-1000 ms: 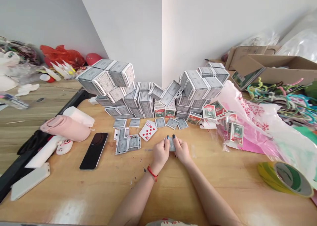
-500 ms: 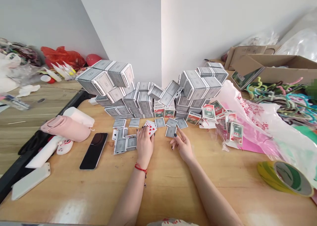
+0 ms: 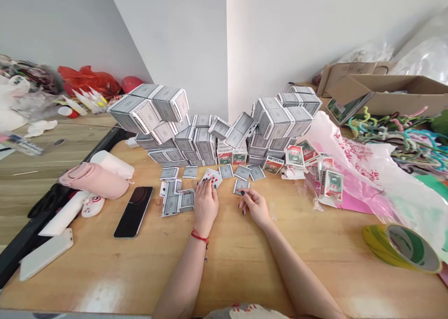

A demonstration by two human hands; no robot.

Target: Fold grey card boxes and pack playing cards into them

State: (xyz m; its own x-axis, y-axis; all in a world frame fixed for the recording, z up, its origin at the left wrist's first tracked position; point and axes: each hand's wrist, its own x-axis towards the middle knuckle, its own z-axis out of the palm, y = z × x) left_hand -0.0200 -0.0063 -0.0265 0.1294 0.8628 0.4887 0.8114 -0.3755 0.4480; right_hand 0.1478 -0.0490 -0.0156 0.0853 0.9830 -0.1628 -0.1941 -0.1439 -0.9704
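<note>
My left hand point(image 3: 206, 203) lies flat on the wooden table point(image 3: 245, 263), fingers stretched out, with its tips on a face-up hearts card point(image 3: 213, 176). My right hand point(image 3: 254, 206) rests beside it with loosely bent fingers and holds nothing. Its thumb is just below a small folded grey-backed card point(image 3: 241, 185). A row of similar folded cards point(image 3: 226, 172) lies just beyond. Behind them rises a wall of cubes built from grey-backed cards point(image 3: 196, 139). A loose pile of cards point(image 3: 177, 200) lies left of my left hand.
A black phone point(image 3: 134, 211), a pink pouch point(image 3: 94, 181) and a white case point(image 3: 45, 253) lie at the left. At the right are red-green card packs point(image 3: 296, 157), a pink plastic bag point(image 3: 353, 169), pipe cleaners point(image 3: 402, 132), a cardboard box point(image 3: 385, 93) and a tape roll point(image 3: 402, 249).
Both hands held one folded card together at the centre. The right hand has set it down near the row, and the left hand has moved forward onto the hearts card.
</note>
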